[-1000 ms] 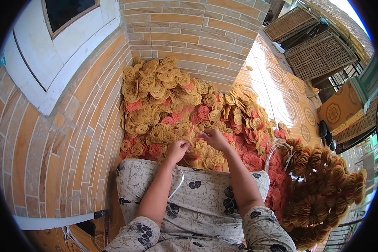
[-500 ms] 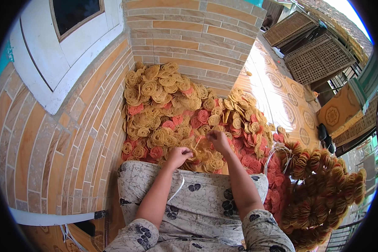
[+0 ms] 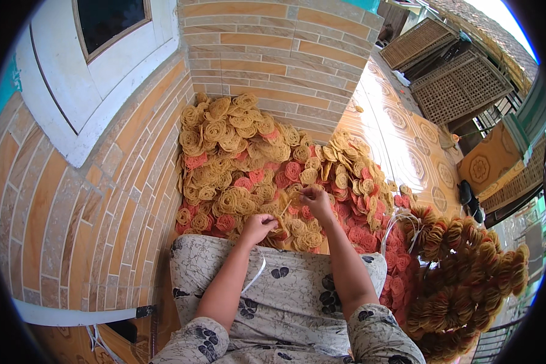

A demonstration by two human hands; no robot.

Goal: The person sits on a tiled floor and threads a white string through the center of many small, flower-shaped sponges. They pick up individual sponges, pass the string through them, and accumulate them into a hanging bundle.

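A thin tan fibre strand (image 3: 284, 210) rose from the left hand (image 3: 261, 228), which pinched it. The right hand (image 3: 315, 200) curled close beside it, its grip unclear, above heaped tan-and-coral round mesh rosettes (image 3: 234, 200).

Just beyond my lap (image 3: 297, 276), my left hand (image 3: 261, 229) and right hand (image 3: 315, 201) are over the near part of the rosette heap (image 3: 224, 173). One wall (image 3: 79, 224) stands left, another (image 3: 261, 64) behind; strung rosettes (image 3: 467, 276) lie near right, woven panels (image 3: 461, 88) far right.
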